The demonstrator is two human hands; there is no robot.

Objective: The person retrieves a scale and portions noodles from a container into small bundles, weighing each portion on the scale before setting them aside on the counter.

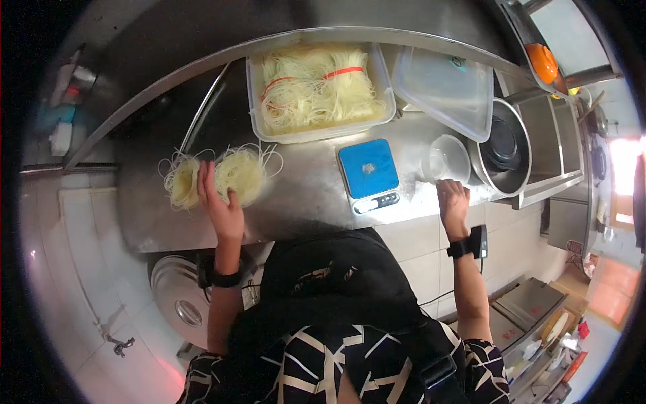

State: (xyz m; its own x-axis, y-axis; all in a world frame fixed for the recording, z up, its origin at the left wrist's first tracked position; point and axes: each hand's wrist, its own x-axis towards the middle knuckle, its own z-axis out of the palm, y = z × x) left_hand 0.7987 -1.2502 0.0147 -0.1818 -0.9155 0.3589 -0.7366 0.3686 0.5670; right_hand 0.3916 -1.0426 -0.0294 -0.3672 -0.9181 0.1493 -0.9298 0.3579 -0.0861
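My left hand lies against two loose nests of pale, thin noodles on the steel counter. Its fingers are stretched out, between the left noodle nest and the right noodle nest, with the thumb apart at the right one. At the counter's front edge, my right hand has curled fingers closed at the near rim of a clear plastic bowl; the fingertips are partly hidden. Between the hands sits a digital kitchen scale with a blue top and nothing but a pale mark on it.
A plastic tub of noodles bound with red bands stands at the back. Beside it leans a translucent lid. A metal basin holding a black dish is at the right. A shelf edge runs overhead; a large round lid is below left.
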